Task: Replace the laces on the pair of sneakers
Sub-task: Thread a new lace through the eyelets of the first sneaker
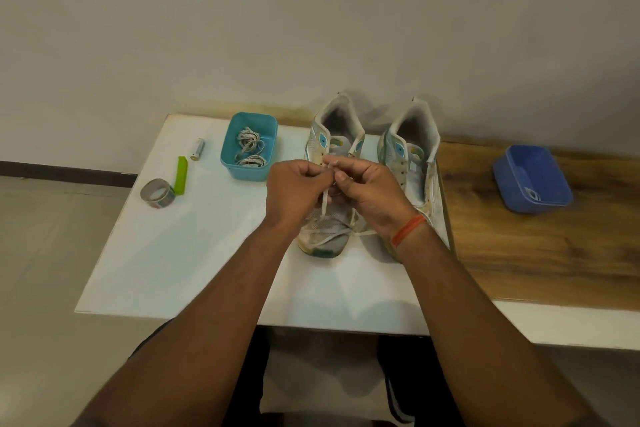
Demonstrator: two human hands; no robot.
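Sneakers: the worn white left sneaker (pixel 329 184) lies under both hands; the right sneaker (pixel 414 163) is just beyond the right hand (pixel 372 196).
Lace: white lace (pixel 325 199), pinched by the left hand (pixel 296 192) and the right (fingers curled).
Hidden: the eyelets beneath the knuckles.

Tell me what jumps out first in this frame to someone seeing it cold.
Both hands meet at mid-table: the left hand and right hand pinch a white lace over the left sneaker, while the right sneaker beside it shows bare eyelets. A teal tub of bundled laces sits to the left, and a blue tub stands apart on the wooden surface at right.
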